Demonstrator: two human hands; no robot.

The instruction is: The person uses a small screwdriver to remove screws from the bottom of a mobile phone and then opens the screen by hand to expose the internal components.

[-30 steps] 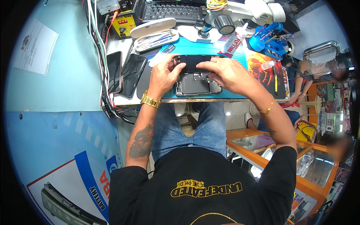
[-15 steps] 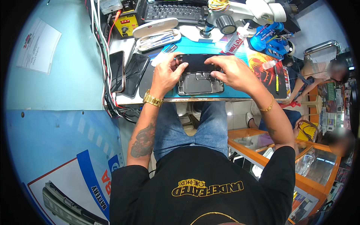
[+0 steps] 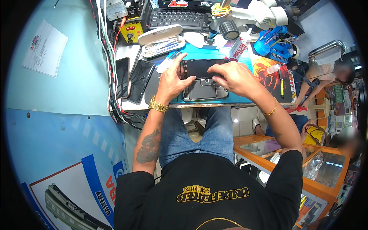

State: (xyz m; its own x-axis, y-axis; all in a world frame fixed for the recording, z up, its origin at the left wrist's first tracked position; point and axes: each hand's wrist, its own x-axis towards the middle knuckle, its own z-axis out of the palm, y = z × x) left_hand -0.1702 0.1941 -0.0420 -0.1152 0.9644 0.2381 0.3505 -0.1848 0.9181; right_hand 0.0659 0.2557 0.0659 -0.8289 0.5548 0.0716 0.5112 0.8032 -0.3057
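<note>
An opened phone lies on the blue mat (image 3: 242, 100), its dark screen panel (image 3: 199, 67) raised above the body (image 3: 201, 92), which shows its battery and metal parts. My left hand (image 3: 172, 80) holds the left end of the panel, fingers along its edge and thumb at the lower corner. My right hand (image 3: 239, 78) has its index finger bent onto the panel's right part and its thumb at the hinge line between panel and body; what lies under these fingertips is hidden. Two dark phones (image 3: 140, 80) rest left of the mat.
Behind are a pen case (image 3: 159, 44), keyboard (image 3: 174, 19), microscope (image 3: 226, 28), glue tube (image 3: 237, 48) and blue tool holder (image 3: 262, 46). Cables (image 3: 109, 69) run down the left. At right, other people (image 3: 314, 76) sit by an orange-framed glass display case (image 3: 318, 168).
The panel and phone body sit slightly lower in the picture, along with the surroundings. My left fingers have straightened upward at the panel's edge, and my right fingertips have shifted slightly on it.
</note>
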